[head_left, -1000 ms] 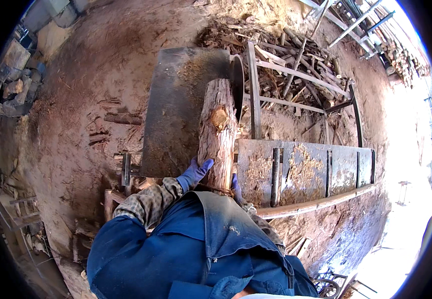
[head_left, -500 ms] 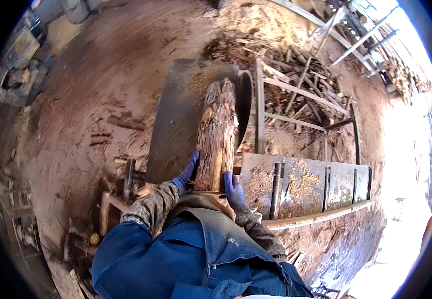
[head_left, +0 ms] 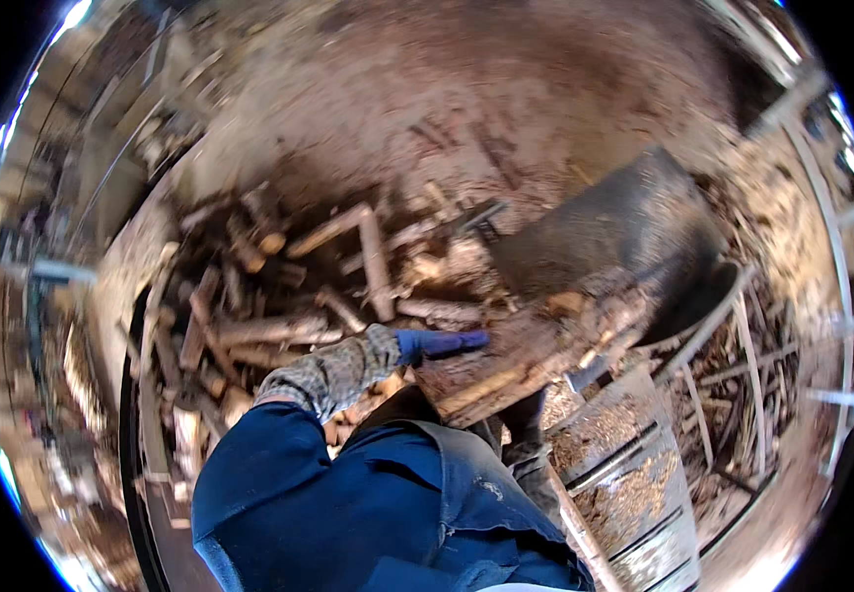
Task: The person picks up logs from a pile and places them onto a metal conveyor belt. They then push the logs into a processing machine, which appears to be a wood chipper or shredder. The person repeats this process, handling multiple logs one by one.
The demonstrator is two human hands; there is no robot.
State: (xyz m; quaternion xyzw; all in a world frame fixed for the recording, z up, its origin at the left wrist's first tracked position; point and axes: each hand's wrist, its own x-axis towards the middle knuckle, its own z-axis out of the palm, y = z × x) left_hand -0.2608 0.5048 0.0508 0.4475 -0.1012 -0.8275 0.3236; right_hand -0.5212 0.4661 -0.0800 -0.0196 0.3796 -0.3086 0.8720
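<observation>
A thick, rough-barked log (head_left: pixel 545 345) slants away from my waist toward the upper right, its near end close to my body. My left hand (head_left: pixel 444 342), in a purple-blue glove, presses along the log's left side near that end, fingers pointing across the bark. My right hand (head_left: pixel 531 409) is at the opposite side of the near end, dark and blurred, its fingers mostly hidden by the log. Both hands hold the log between them. Beyond it, a dark metal sheet (head_left: pixel 585 222) lies under or just behind the log's far part; contact there is unclear.
Cut logs and branches (head_left: pixel 269 326) lie heaped on the left around a wooden frame (head_left: pixel 376 261). A sawdust-covered board with dark crossbars (head_left: pixel 624 474) extends at the lower right. Beyond it are a metal rack (head_left: pixel 752 375) and scrap wood. Brown dirt floor (head_left: pixel 397 99) stretches ahead.
The view has swung left, so the log, metal sheet and board now appear farther right and turned, and the left woodpile shows. Both hands stay at the log's near end.
</observation>
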